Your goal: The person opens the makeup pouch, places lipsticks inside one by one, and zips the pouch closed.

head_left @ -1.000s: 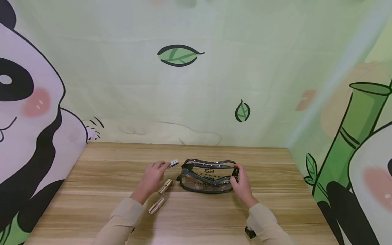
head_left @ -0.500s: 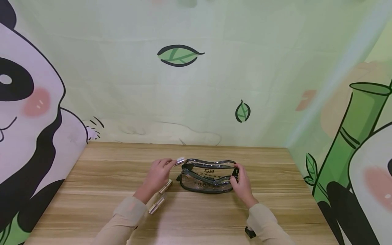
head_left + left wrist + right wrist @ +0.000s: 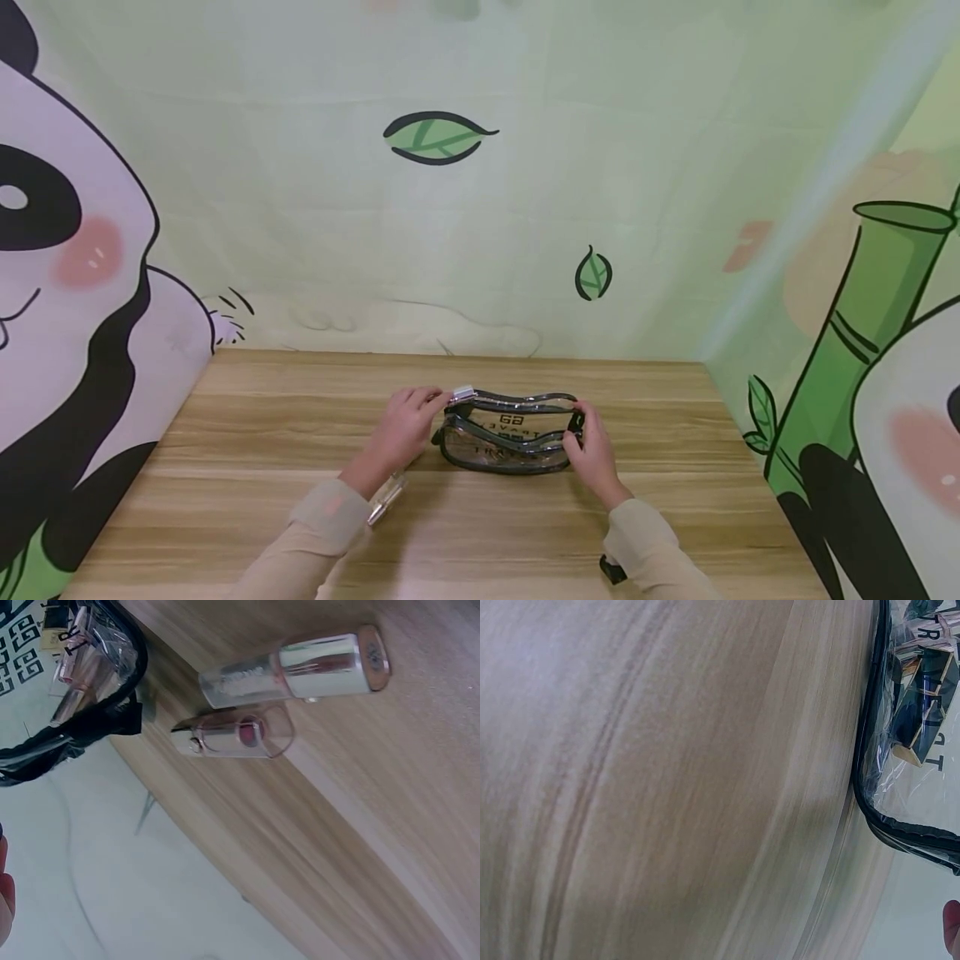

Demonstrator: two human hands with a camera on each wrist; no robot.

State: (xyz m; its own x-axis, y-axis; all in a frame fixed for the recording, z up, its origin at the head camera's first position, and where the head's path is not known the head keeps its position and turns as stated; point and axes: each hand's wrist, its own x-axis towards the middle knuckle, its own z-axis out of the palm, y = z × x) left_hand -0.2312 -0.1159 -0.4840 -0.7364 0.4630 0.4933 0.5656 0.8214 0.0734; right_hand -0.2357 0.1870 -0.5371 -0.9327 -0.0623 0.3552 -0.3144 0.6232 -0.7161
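My left hand (image 3: pixel 408 425) pinches a small silver tube, probably a lipstick (image 3: pixel 464 393), at the upper left rim of a clear pouch with black trim (image 3: pixel 517 461). On the pouch's right end, my right hand (image 3: pixel 594 454) grips the edge near the zipper, and the mouth gapes. Through the plastic in the right wrist view, a dark, gold-edged lipstick (image 3: pixel 924 709) lies among other tubes. Two lipsticks rest on the table in the left wrist view: a silver one (image 3: pixel 319 667) and a clear-capped one (image 3: pixel 225 735). My left wrist hides one of them in the head view.
The pouch stands on a wood-grain table (image 3: pixel 495 533). A wall cloth (image 3: pixel 480 250) with panda, leaf and bamboo prints hangs right behind the table's far edge. Beside the right sleeve lies or hangs a small black object (image 3: pixel 612 570), partly covered.
My left hand has moved right, carrying the silver tube from left of the pouch to over its upper left rim. The right hand keeps its grip in the same place.
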